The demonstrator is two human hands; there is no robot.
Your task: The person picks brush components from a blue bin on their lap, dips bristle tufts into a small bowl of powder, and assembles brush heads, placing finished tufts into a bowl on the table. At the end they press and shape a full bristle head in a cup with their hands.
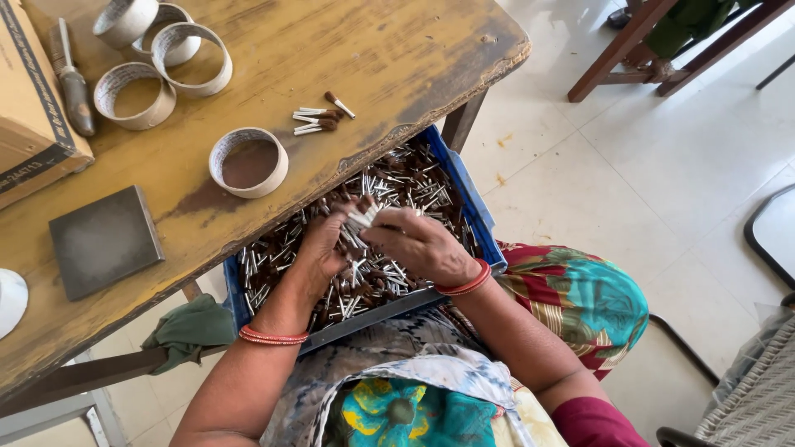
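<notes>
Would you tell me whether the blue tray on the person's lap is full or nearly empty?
Full: the blue tray is heaped with small brown-tipped metal pins, hiding its floor.

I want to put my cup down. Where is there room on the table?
The table's far right part is bare, past the small pin pile. A smaller patch lies between the grey tile and the nearest ring. The far left is crowded with rings, knife and box.

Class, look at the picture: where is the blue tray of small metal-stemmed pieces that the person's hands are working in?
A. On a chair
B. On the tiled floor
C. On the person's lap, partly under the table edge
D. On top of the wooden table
C: the blue tray rests on the person's lap, tucked partly beneath the wooden table edge, with the left hand and right hand gathering pieces over it.
</notes>
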